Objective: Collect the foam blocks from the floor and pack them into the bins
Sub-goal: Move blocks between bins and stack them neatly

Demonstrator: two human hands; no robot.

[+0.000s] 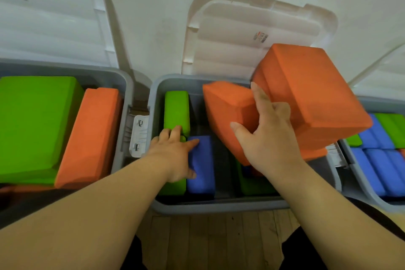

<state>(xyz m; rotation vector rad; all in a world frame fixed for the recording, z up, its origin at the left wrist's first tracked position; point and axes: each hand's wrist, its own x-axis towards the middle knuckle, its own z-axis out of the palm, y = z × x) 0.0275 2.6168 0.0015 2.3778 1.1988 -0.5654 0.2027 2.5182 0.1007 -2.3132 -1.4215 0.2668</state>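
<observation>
Wooden floor [208, 237] shows along the bottom, and a white wall [153, 6] rises behind three grey bins set side by side. The middle bin [219, 206] is open, its white lid [252, 28] leaning on the wall. The right hand [269, 138] grasps two orange blocks [306, 94] at once above the bin's far right corner. Its thumb lies on the smaller orange block [225, 114], its index finger points up the seam between the two, and its other fingers are hidden behind the larger one (both blocks are tilted and blurred at the edges). The left hand [175, 155] lies relaxed with fingers spread inside the bin by its left wall and grips nothing. Its index finger and thumb are on a blue block [202, 166], and its other fingers touch a green block [176, 109] set along that wall. Another green piece [256, 184] lies under the right wrist near the near right corner. The left bin [128, 94] holds a big green slab [32, 120], with an orange slab [89, 133] beside it against the right wall. The right bin [359, 177] holds blue pieces [377, 164] and green bits [392, 129].
</observation>
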